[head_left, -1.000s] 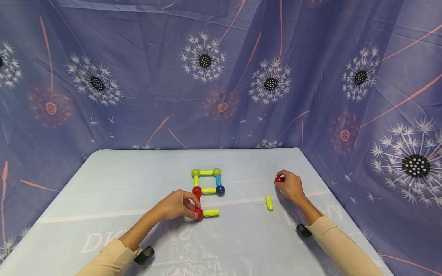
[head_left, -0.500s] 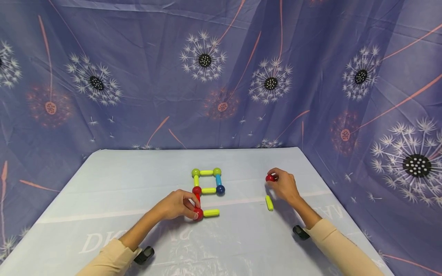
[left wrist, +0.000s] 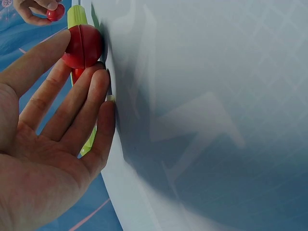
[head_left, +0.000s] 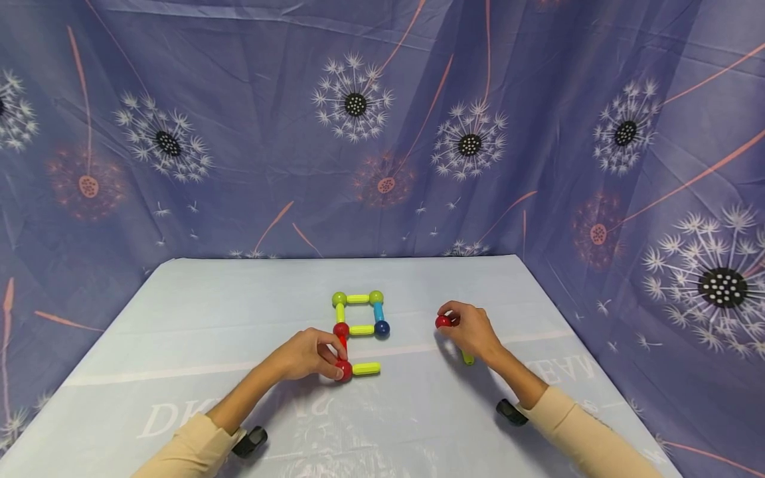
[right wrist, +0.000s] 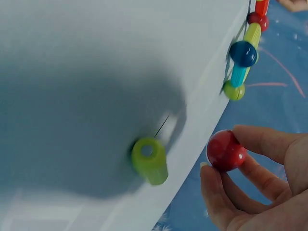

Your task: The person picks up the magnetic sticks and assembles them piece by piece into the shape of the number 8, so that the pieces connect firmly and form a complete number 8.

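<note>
My left hand (head_left: 306, 356) pinches a red ball (head_left: 343, 370) at the near end of a magnetic ball-and-stick figure. From that ball a yellow-green stick (head_left: 366, 368) points right, and a red stick (head_left: 342, 344), partly covered by my fingers, runs to another red ball (head_left: 340, 330). Beyond it is a square of sticks with two green balls (head_left: 375, 297) at the back and a dark blue ball (head_left: 382, 329). On the right, my right hand (head_left: 473, 332) holds a loose red ball (right wrist: 226, 150) between thumb and fingertips, raised over the table.
A loose yellow-green stick (right wrist: 150, 161) lies on the table below my right hand, half hidden by it in the head view. The white-covered table (head_left: 197, 299) reaches back to a purple dandelion-print curtain (head_left: 257, 133), which also hangs along both sides.
My right hand has carried its red ball leftward toward the figure, passing over the loose yellow-green stick. My left hand and the figure have stayed still.
</note>
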`<control>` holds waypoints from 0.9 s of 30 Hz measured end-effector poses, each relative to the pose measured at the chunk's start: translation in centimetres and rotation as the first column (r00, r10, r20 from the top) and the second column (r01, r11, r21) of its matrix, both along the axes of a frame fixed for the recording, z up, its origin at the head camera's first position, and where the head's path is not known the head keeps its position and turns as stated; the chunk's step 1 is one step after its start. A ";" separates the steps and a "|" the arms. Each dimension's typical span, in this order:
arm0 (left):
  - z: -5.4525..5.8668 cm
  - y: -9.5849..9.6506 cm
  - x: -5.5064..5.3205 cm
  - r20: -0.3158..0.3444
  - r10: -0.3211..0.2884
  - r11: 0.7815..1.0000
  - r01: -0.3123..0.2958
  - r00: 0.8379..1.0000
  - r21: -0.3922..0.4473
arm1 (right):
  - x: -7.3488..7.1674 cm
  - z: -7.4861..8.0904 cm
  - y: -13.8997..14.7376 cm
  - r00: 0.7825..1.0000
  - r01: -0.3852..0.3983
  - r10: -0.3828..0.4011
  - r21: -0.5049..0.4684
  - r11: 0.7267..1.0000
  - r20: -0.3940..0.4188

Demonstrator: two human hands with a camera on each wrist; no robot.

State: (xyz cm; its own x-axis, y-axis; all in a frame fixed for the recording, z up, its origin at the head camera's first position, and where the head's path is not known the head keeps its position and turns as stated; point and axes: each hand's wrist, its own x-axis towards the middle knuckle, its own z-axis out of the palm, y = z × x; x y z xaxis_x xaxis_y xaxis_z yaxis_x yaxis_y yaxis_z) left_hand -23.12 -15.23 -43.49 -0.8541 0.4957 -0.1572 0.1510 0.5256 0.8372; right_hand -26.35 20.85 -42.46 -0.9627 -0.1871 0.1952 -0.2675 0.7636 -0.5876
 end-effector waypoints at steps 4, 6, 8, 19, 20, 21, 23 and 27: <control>0.0 0.0 0.0 0.000 0.003 1.000 -0.003 1.000 -0.002 | 0.4 0.0 -0.8 0.999 -0.017 0.017 0.008 1.000 0.033; 0.0 0.0 0.0 -0.002 0.003 1.000 -0.003 1.000 -0.003 | 0.6 -0.1 -1.1 0.998 -0.026 0.025 0.007 1.000 0.054; 0.0 0.0 0.1 -0.004 0.003 1.000 -0.003 1.000 -0.003 | 0.8 -0.2 -1.4 0.997 -0.037 0.036 0.007 0.999 0.073; -0.1 0.0 0.0 0.007 0.007 1.000 -0.007 1.000 0.004 | 1.6 -0.5 -2.6 0.987 -0.056 0.054 0.007 0.998 0.148; -0.1 0.0 0.0 0.009 0.008 1.000 -0.008 1.000 0.004 | 1.7 -0.6 -2.8 0.987 -0.062 0.060 0.008 0.998 0.151; -0.1 0.0 0.0 0.010 0.009 1.000 -0.009 1.000 0.005 | 1.8 -0.6 -2.9 0.986 -0.066 0.064 0.008 0.998 0.155; -0.1 0.0 0.0 0.007 0.007 1.000 -0.007 1.000 0.006 | 2.0 -0.7 -3.2 0.985 -0.081 0.078 0.009 0.997 0.155; 0.0 0.0 0.1 0.000 0.001 1.000 -0.001 1.000 0.008 | 2.3 -0.8 -3.7 0.981 -0.113 0.111 0.002 0.994 0.162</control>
State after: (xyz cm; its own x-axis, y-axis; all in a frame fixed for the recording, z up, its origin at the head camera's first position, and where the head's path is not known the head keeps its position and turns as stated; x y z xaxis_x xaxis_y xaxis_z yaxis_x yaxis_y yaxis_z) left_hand -23.06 -15.20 -43.53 -0.8548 0.4959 -0.1531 0.1504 0.5190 0.8414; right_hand -24.04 17.15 -43.24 -0.9543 -0.2968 0.0364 -0.2541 0.7407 -0.6219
